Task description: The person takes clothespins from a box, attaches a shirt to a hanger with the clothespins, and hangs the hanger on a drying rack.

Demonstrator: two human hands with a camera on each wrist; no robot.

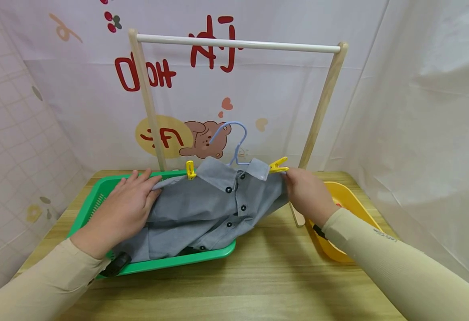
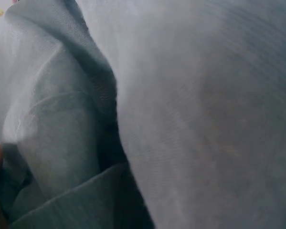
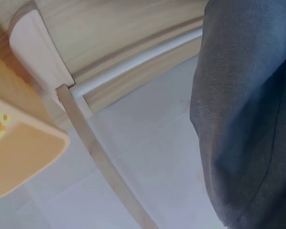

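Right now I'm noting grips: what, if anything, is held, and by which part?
The grey shirt: the right hand grips its shoulder beside a yellow clip. The left hand touches the opposite shoulder, grip unclear.

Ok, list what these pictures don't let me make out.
Blue hanger, lower part: head view, mostly hidden by gray shirt.
Green basket, floor: head view, mostly covered by the shirt.
Yellow basket, contents: head view, partly behind right arm; right wrist view, cut off by left edge.

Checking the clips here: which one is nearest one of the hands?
The clip beside the right hand; a longer stretch of shirt separates the other clip from the left hand.
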